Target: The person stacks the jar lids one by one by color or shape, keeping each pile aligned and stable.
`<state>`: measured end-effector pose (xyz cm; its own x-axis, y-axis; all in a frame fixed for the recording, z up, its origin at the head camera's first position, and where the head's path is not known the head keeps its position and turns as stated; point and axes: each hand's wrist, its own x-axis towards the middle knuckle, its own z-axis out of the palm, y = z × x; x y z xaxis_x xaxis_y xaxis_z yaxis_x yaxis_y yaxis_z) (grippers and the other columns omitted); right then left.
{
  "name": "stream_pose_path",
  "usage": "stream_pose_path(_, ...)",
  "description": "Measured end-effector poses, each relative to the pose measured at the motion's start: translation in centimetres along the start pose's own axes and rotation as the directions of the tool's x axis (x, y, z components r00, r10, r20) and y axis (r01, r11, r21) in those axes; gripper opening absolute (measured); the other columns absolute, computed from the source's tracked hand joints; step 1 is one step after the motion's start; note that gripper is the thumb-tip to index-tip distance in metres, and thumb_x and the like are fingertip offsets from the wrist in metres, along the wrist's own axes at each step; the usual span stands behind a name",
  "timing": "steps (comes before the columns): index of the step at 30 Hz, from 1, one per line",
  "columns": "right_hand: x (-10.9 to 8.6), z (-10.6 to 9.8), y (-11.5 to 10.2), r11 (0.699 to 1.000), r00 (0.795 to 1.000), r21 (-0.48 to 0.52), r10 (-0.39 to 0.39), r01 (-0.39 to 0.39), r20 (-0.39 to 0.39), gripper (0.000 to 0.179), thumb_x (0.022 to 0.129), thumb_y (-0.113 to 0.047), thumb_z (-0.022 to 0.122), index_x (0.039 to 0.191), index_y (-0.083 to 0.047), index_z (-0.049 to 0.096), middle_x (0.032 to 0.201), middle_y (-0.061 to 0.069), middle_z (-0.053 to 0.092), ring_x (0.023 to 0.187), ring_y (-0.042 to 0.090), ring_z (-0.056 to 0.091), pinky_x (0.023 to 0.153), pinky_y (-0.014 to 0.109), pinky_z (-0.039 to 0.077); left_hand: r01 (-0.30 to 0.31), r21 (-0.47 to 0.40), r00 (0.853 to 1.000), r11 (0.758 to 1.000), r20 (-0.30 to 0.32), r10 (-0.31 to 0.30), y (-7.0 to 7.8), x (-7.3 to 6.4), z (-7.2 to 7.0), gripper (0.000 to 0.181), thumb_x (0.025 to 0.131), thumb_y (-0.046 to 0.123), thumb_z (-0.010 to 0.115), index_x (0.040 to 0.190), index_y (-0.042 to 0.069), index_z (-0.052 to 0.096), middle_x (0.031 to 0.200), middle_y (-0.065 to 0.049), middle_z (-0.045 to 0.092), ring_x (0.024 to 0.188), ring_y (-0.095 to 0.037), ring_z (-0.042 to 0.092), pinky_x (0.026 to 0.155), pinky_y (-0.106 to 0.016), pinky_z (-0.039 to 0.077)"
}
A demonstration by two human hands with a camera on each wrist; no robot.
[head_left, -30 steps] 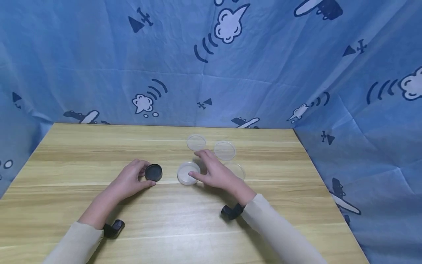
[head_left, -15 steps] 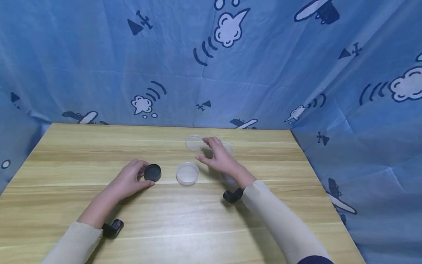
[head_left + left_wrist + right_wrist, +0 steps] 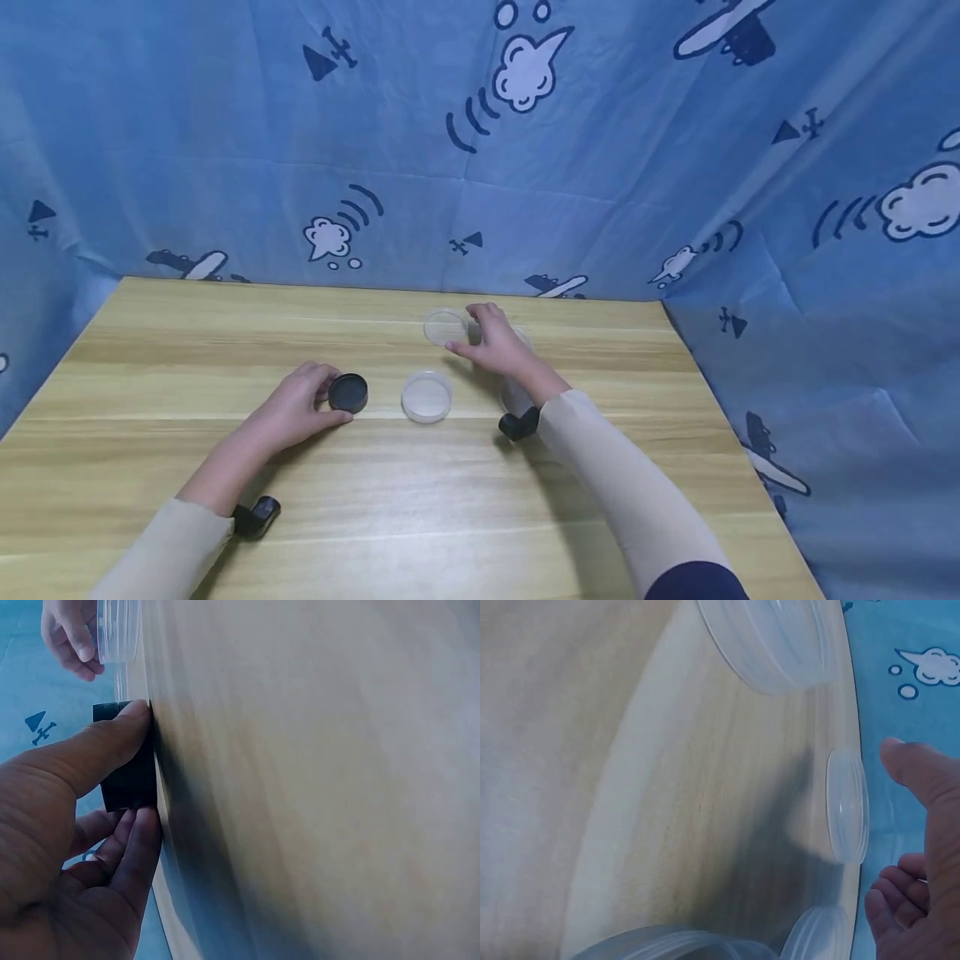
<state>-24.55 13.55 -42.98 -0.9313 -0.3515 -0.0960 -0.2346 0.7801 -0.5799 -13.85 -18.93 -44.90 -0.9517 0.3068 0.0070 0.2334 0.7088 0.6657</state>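
Blue cloth printed with aeroplanes and clouds (image 3: 405,100) backs a pale wood-grain worktop (image 3: 420,508). On the worktop's clock, the person's right hand (image 3: 492,345) hangs at one, thumb and fingers apart, grasping nothing; the left hand (image 3: 296,406) lies at nine. Near the centre sits a clear round plastic dish (image 3: 426,397). From it, three shallow clear plastic discs (image 3: 441,327) lie around twelve, two and three, the latter two partly hidden. Smallest, at nine, a short black cylinder (image 3: 348,393) is pinched by the left hand. Work seems partway at most: cylinder gripped, clear pieces still loose, none held.
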Motion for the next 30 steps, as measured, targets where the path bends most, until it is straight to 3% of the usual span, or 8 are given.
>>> stream_pose_path(22,1.5,1.3,-1.3,0.987,0.987,-0.033,0.161,-0.16,0.023,0.093,0.087,-0.044,0.083,0.152,0.006,0.039,0.146,0.024,0.048,0.136,0.036,0.046,0.121,0.049,0.043,-0.02,-0.005,1.0,1.0,0.005,0.02,-0.7,-0.4,0.1,0.053,0.082,0.019,0.091,0.121,-0.006,0.066,0.107,-0.019,0.064,0.099,-0.03,0.064,0.092,-0.051,0.057)
stream_pose_path(30,2.0,2.0,-1.1,0.985,0.988,-0.067,0.157,-0.156,0.008,0.092,0.088,-0.044,0.082,0.153,0.005,0.039,0.148,0.024,0.047,0.142,0.036,0.042,0.125,0.047,0.039,-0.018,-0.003,1.0,1.0,0.009,0.018,-0.6,-0.7,0.0,0.051,0.082,0.019,0.09,0.12,-0.006,0.066,0.106,-0.018,0.063,0.097,-0.029,0.063,0.091,-0.05,0.057)
